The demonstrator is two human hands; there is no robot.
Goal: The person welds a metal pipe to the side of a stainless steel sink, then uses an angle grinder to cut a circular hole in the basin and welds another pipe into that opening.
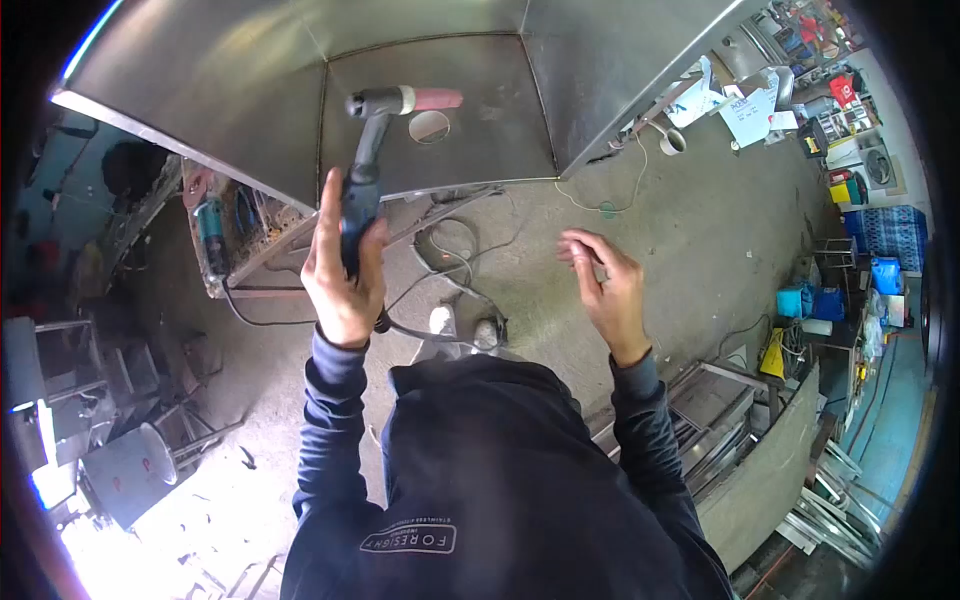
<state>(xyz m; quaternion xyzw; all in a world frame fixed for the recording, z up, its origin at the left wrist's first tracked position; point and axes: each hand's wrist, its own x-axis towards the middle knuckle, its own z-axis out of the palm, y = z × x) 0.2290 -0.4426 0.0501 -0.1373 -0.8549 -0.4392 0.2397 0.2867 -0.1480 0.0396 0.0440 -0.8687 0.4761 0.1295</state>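
Note:
My left hand (pixel 345 270) is wrapped round the dark handle of a welding torch (pixel 372 150), its fingers partly extended along it. The torch's angled head and pink nozzle lie over the metal box (pixel 470 75), close to a round hole in its panel. Whether the nozzle touches the panel, I cannot tell. To the right of the box's lower edge, my right hand (pixel 605 280) is raised over the floor. Its fingers are curled in towards the thumb, and nothing shows between them.
A teal grinder (pixel 212 235) lies on a workbench at the left. Cables (pixel 450 265) coil on the floor (pixel 530 290) near my shoes. Metal frames (pixel 710 410) and a board stand at the lower right, with blue crates (pixel 890 238) and tools along the right wall.

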